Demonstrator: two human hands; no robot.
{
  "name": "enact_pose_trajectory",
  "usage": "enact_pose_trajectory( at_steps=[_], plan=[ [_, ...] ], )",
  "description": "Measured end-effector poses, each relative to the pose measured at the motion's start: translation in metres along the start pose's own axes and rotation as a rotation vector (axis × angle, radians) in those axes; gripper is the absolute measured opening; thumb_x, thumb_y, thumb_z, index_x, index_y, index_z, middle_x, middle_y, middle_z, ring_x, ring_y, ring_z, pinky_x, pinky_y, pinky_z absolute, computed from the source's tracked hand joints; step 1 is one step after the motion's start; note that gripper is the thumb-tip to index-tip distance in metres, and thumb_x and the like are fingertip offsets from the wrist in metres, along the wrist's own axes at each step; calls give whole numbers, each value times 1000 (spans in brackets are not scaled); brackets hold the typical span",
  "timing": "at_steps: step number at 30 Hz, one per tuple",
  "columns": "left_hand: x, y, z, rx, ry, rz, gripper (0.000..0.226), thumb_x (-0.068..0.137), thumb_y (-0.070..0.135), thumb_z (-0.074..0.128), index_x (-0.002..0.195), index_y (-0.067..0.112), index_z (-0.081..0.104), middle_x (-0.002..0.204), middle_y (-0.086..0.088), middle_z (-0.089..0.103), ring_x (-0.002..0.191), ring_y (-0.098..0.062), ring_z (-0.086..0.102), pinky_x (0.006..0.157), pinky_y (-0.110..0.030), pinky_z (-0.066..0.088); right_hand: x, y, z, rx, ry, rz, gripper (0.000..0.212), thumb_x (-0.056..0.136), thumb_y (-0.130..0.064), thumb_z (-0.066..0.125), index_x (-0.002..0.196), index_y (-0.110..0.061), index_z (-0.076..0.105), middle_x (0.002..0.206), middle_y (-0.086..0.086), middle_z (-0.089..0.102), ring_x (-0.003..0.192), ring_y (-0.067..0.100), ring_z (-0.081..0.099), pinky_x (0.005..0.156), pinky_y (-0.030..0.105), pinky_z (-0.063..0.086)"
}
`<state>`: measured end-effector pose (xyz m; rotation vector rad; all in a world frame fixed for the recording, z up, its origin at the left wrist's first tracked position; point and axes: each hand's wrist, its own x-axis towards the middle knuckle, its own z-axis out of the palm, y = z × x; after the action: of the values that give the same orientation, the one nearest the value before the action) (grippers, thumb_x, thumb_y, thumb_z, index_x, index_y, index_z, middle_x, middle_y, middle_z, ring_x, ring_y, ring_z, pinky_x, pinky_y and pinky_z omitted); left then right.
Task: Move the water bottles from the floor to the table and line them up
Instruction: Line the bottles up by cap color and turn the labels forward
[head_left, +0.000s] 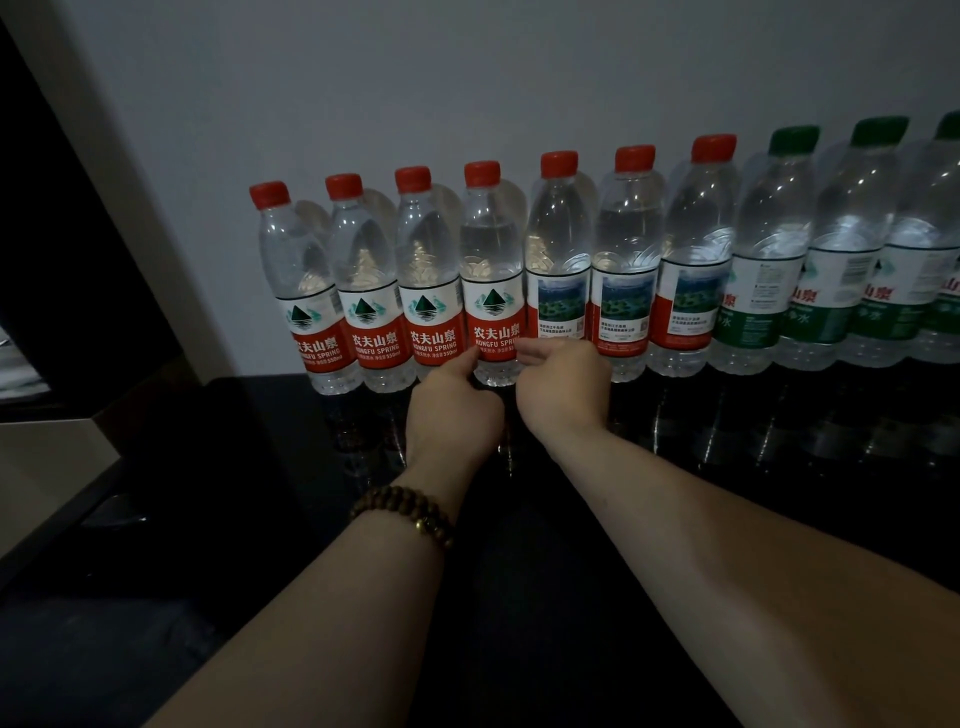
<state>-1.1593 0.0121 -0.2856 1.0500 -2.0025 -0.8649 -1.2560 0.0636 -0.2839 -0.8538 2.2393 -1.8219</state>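
Where the water bottles (628, 260) stand: upright, side by side on the dark tabletop (727, 493);
Left hand (452, 408): thumb on the fourth bottle (491, 280); fingers hidden, grasp cannot be told;
Right hand (563, 389): covers the foot of the fifth bottle (558, 249); fingers hidden too;
Bracelet (402, 514): left wrist

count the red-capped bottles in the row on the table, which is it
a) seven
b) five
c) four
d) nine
a: seven bottles with red caps stand side by side from the left end of the row, and the green-capped bottles only begin after them, towards the right edge.
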Motion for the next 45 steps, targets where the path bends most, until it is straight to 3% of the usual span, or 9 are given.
enact_pose_trajectory(
  at_steps=[6,11,16,19,22,26,31,38,45],
  plan=[
    [-4,1,1,-18,144,-16,51,78,3,59,124,21,70,115,4,72,72,6,47,60,-11,37,0,1,-1,22,12,-7,42,85,4,60,120,-15,75,114,2,76,108,14,70,97,31,55],
    [-12,13,1,42,179,24,48,80,7,59,123,24,72,114,2,74,94,-12,65,74,-20,46,-3,4,-12,49,101,-8,41,84,3,57,114,-16,77,108,0,77,101,14,71,88,26,54],
    [-22,30,12,101,29,93,57,76,6,59,128,27,68,115,5,73,80,-2,57,56,-8,32,8,15,-38,91,224,128,28,87,-2,63,98,-19,81,107,3,77,104,23,69,92,32,55],
    [-24,31,17,64,-30,80,57,78,1,59,129,23,68,117,8,71,102,-10,65,57,-2,30,17,21,-61,35,145,77,29,86,0,60,97,-18,81,106,2,77,104,20,69,90,29,53],
    [-30,30,19,73,-54,137,54,79,-3,57,124,22,71,103,17,68,95,-3,64,63,3,37,18,27,-85,-95,-29,-85,37,83,6,57,105,-14,80,106,1,77,102,14,69,96,31,55],
    [-34,32,27,230,-11,297,56,81,2,55,132,22,65,117,-4,72,106,-22,66,83,-24,50,15,32,-93,-148,-71,-177,49,80,13,54,116,-12,76,111,1,76,101,6,68,85,7,46],
    [-39,43,38,393,-29,391,60,82,4,56,138,25,55,118,-5,70,102,-29,67,82,-44,58,15,29,-90,-200,-155,-249,51,85,8,52,128,-12,70,129,6,69,122,19,63,109,31,46],
    [-28,39,38,207,129,291,62,79,-2,56,136,23,63,124,-2,71,112,-21,65,88,-23,49,16,34,-85,-258,-202,-291,57,89,0,55,142,-22,58,152,3,51,143,23,42,109,19,25],
    [-19,35,41,96,86,255,62,79,0,59,137,22,64,125,3,71,111,-5,60,76,6,31,22,36,-83,-217,-245,-266,65,86,0,53,146,-24,54,153,1,49,144,23,40,108,20,25]
  ],
)
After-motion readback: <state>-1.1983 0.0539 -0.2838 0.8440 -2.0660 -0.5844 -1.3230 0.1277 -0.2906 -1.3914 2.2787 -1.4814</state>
